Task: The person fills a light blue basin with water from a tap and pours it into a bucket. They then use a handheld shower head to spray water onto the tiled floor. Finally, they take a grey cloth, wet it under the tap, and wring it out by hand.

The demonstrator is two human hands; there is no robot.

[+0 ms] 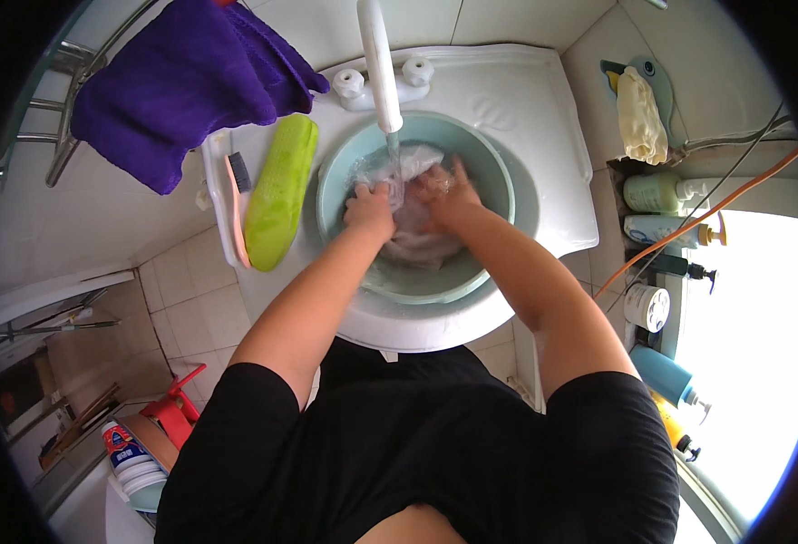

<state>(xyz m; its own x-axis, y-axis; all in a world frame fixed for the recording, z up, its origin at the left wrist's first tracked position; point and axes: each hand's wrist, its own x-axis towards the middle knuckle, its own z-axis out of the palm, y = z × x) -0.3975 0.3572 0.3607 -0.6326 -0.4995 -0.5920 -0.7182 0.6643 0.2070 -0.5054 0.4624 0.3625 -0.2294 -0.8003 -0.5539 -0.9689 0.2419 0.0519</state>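
A pale, whitish wet cloth (422,243) lies partly under water in a light green-blue basin (506,172). Water runs from the white faucet (380,72) onto the far part of the cloth. On the left side of the basin, my left hand (369,210) is closed on a bunched edge of the cloth, close to the stream. My right hand (447,194) is just right of the stream, touching the cloth with its fingers apart and slightly blurred. Water and cloth hide some fingertips.
The basin sits in a white sink (553,136). To its left are a lime-green washboard (281,195) and a pink-handled brush (238,199). A purple towel (190,86) hangs at upper left. Several pump bottles (657,192) line the window ledge, with an orange cable (707,213) nearby.
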